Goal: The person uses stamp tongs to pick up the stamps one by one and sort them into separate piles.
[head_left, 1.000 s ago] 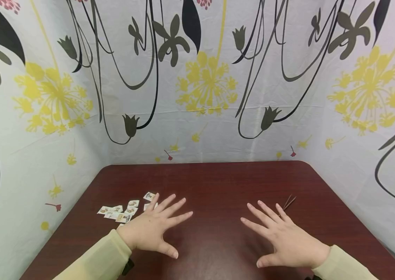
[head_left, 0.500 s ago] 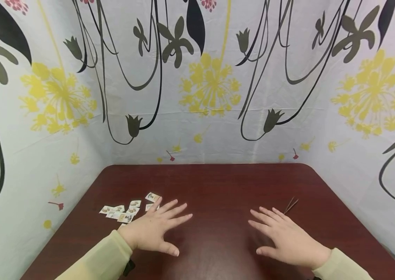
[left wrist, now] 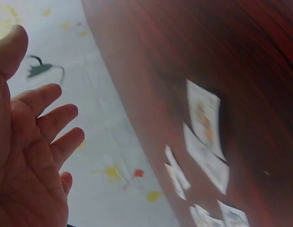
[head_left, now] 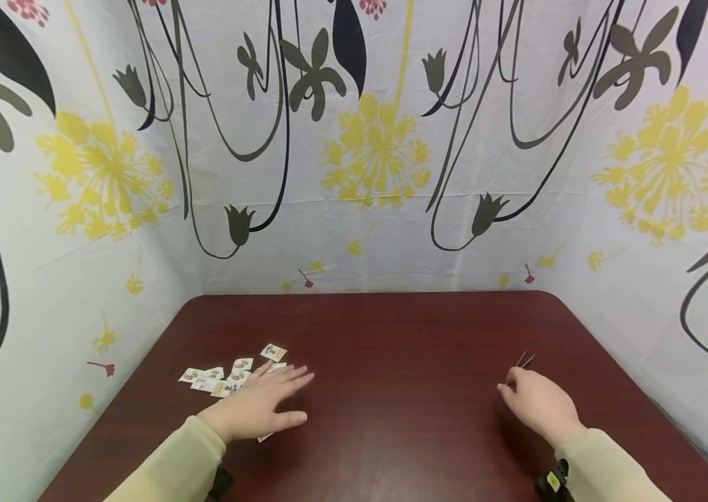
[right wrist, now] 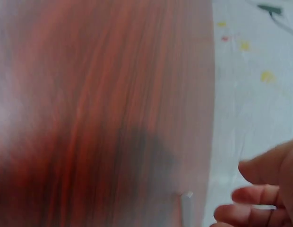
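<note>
My left hand (head_left: 255,404) is over the left side of the table, its fingers straight and spread. Around and partly under it lie several small white stamp-like papers (head_left: 274,352) with coloured pictures. In the left wrist view, the palm stands apart from these papers (left wrist: 203,118), holding nothing. My right hand (head_left: 542,403) is at the right with bent fingers, overlapping a pair of thin tweezers (head_left: 525,360); only their prongs show beyond it. In the right wrist view, a grey metal end of the tweezers (right wrist: 186,208) shows left of the fingers (right wrist: 245,213), with a gap between.
The dark red wooden table (head_left: 385,348) has rounded far corners. White cloth (head_left: 385,258) printed with flowers hangs behind it and along both sides. A dark device (head_left: 552,480) is strapped at the right wrist.
My right hand has moved right to the tweezers and its spread fingers have bent. My left hand has drifted a little left over the papers; one paper now shows below its thumb.
</note>
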The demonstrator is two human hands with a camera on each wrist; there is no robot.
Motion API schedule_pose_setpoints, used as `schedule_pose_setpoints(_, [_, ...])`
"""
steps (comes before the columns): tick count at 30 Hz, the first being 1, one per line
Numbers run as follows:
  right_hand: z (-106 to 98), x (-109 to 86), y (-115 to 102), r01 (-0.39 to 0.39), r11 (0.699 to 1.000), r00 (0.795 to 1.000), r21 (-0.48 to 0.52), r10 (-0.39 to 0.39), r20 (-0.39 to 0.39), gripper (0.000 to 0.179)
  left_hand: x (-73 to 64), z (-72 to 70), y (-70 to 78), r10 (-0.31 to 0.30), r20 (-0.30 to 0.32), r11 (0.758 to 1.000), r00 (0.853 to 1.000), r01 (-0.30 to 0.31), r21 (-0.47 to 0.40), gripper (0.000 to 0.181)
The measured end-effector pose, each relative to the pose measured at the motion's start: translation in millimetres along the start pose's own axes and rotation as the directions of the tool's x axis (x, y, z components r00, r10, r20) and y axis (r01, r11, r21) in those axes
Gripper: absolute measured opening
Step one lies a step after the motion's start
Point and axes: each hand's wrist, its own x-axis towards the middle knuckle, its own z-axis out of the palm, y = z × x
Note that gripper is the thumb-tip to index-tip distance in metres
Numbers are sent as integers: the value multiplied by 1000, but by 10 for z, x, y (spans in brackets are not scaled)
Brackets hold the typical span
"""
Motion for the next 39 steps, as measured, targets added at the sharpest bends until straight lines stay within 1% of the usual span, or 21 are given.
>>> schedule_pose_setpoints(2, [-9, 60, 85, -70, 997, 997, 22, 69, 13, 22, 4, 20, -76, -26, -7, 999, 1000, 26, -23, 66])
schedule_pose_setpoints(4, [-21, 110, 159, -124, 992, 992, 35, 123, 18, 26, 7, 35, -144, -60, -7, 998, 998, 60, -35, 64])
schedule_pose_setpoints(6, [-26, 147, 220, -158, 986, 987, 46, 158, 18, 33, 5, 44, -200, -89, -7, 995, 996, 89, -44, 63])
schedule_pose_setpoints(9, [-19, 191, 293, -190, 980, 982, 63, 188, 27, 46, -1, 53, -265, -123, -8, 991, 992, 122, -55, 60])
schedule_pose_setpoints(12, [11, 255, 345, -209, 974, 977, 91, 205, 56, 50, -13, 61, -329, -148, -13, 986, 989, 147, -77, 60])
schedule_pose_setpoints(16, [73, 336, 399, -223, 968, 974, 119, 214, 77, 48, -5, 90, -430, -177, -25, 980, 984, 174, -95, 61])
schedule_pose_setpoints(19, [116, 385, 423, -238, 963, 969, 125, 228, 92, 47, 10, 107, -504, -210, -26, 974, 977, 206, -96, 60])
schedule_pose_setpoints(21, [137, 420, 433, -250, 960, 966, 126, 238, 96, 49, 25, 119, -559, -244, -16, 966, 970, 241, -93, 60])
schedule_pose_setpoints(24, [156, 469, 425, -263, 957, 963, 120, 253, 93, 57, 49, 128, -635, -284, -1, 956, 959, 284, -78, 59])
schedule_pose_setpoints(27, [166, 502, 419, -268, 957, 962, 112, 259, 89, 63, 98, 130, -696, -325, 18, 943, 945, 326, -72, 58])
schedule_pose_setpoints(28, [170, 510, 417, -270, 956, 961, 111, 261, 93, 62, 114, 137, -715, -335, 16, 940, 942, 335, -71, 57])
schedule_pose_setpoints(31, [190, 530, 425, -270, 957, 960, 109, 259, 107, 55, 167, 137, -758, -368, 39, 927, 929, 370, -68, 57])
schedule_pose_setpoints(35, [199, 540, 435, -272, 955, 959, 117, 260, 109, 48, 237, 163, -835, -394, 74, 914, 916, 399, -72, 58])
schedule_pose_setpoints(36, [195, 541, 430, -277, 953, 958, 120, 265, 109, 46, 252, 177, -858, -400, 74, 911, 913, 405, -74, 58])
schedule_pose_setpoints(39, [189, 534, 404, -298, 943, 953, 146, 284, 110, 42, 292, 189, -892, -406, 71, 909, 911, 411, -73, 58])
